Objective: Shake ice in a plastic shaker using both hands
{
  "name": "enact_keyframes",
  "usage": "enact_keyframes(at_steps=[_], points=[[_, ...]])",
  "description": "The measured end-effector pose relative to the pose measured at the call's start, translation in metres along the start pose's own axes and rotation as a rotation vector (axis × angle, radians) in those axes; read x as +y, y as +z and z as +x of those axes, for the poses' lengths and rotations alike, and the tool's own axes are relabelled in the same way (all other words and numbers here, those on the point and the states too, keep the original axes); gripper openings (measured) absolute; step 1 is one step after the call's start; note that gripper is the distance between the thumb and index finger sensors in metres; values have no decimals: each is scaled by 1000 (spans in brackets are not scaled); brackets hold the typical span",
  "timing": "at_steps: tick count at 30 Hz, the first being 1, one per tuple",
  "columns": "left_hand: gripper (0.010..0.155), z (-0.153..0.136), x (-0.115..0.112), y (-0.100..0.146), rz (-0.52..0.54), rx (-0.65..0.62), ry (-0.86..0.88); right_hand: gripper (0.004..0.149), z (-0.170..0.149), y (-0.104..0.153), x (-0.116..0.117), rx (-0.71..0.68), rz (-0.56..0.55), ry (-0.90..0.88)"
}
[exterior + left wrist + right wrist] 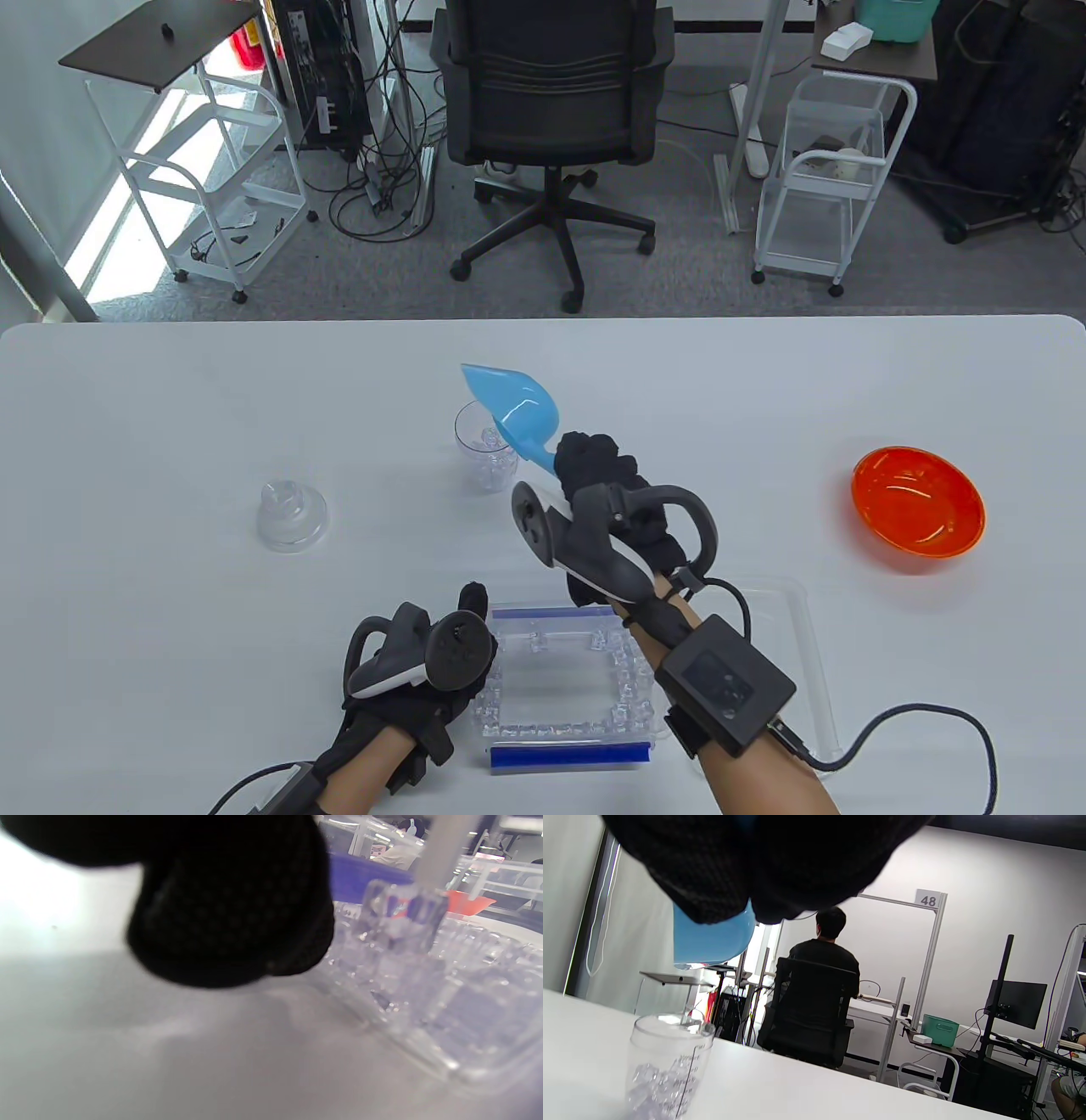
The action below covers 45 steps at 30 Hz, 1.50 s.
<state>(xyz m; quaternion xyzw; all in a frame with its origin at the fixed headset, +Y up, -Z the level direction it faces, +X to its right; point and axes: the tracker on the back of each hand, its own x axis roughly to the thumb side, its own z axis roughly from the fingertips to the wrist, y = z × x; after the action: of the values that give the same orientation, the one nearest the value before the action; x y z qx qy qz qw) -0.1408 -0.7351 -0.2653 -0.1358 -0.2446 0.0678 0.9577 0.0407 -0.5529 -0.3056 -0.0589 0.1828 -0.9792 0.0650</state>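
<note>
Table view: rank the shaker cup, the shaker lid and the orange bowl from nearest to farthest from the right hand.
From the right hand:
1. Shaker cup, just to its left, under the blue scoop.
2. Orange bowl, off to the right.
3. Shaker lid, far left.

Both hands, left hand (407,671) and right hand (624,501), are wearing black knit gloves. Grey-and-white trackers are sitting on their backs. Bare forearms are showing, with black cables trailing from wrist boxes.
</note>
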Motion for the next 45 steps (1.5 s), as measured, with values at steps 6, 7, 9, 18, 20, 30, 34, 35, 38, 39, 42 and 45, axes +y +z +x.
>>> enact_keyframes(at_steps=[6,7,9,18,20,30,34,35,38,39,42,45], points=[[65,0,0,0,-2,-3,2,59,-87,22,-12,218,-84,-283],[65,0,0,0,-1,-2,2,60,-96,25,-10,243,-90,-312],[65,0,0,0,-2,-2,-3,61,-130,37,4,360,-92,-437],[65,0,0,0,-1,-1,0,63,-251,108,105,902,-131,-930],[65,0,0,0,-1,-1,0,63,-265,123,123,993,-108,-974],[65,0,0,0,0,0,8,59,-294,167,184,1206,-67,-1376],[65,-1,0,0,0,-1,10,60,-301,174,193,1274,-32,-1425],[65,-1,0,0,0,-1,11,60,-303,175,193,1285,-10,-1400],[65,0,0,0,1,-1,8,60,-307,176,199,1268,42,-1437],[65,-1,0,0,1,-1,9,59,-307,177,201,1257,43,-1469],[65,-1,0,0,3,0,13,58,-306,176,208,1260,55,-1537],[65,-1,0,0,3,1,13,59,-304,175,213,1266,94,-1532]])
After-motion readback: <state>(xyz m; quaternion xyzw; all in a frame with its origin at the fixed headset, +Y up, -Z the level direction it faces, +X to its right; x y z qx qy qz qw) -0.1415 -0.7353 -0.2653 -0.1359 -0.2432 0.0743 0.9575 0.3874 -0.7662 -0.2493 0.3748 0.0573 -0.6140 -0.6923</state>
